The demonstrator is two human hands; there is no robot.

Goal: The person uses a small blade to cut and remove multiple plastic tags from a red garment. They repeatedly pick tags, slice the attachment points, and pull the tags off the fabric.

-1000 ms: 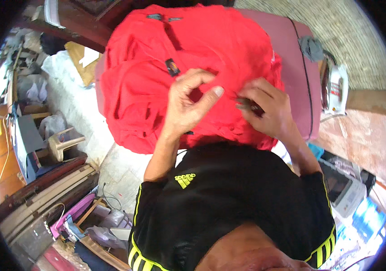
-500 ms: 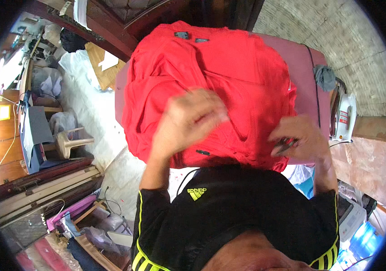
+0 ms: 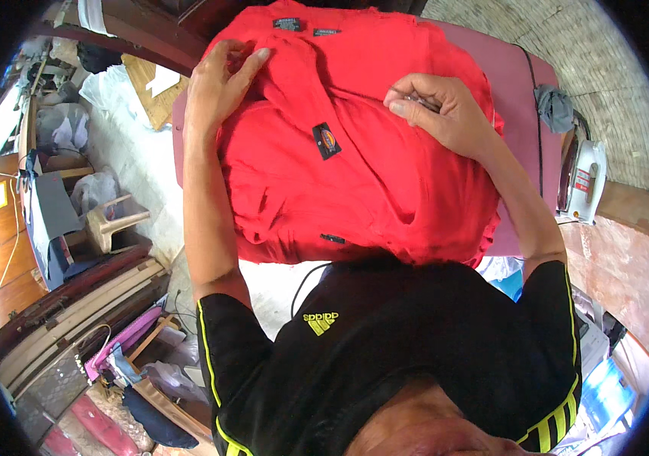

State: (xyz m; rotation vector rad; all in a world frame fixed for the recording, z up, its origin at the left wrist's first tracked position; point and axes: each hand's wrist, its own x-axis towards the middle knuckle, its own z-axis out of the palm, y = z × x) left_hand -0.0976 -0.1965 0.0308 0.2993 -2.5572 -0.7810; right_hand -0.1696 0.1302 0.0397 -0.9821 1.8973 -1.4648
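A heap of red cloth garments [image 3: 355, 197] lies in front of me. My left hand [image 3: 222, 87] is at its far left edge, thumb and fingers apart, holding nothing that shows; whether the fingertips press on the cloth I cannot tell. Above the right half of the heap, my right hand [image 3: 446, 114] is closed around small metal snips [image 3: 422, 102], mostly hidden by the fingers. A dark label with an orange oval emblem [image 3: 326, 141] lies face up on the cloth between my hands. Smaller dark tags [image 3: 287, 24] show at the far edge.
Under the garments is a mauve padded board [image 3: 518, 152]. A white iron [image 3: 587, 182] stands at its right, near a grey rag [image 3: 554, 108]. To the left are a beige plastic stool [image 3: 115, 220] and a wooden board [image 3: 153, 87]. A woven mat wall [image 3: 568, 45] curves behind.
Both hands have moved away from me; the left also went left and its fingers spread, while the right went left with the snips. The emblem label now shows on the cloth.
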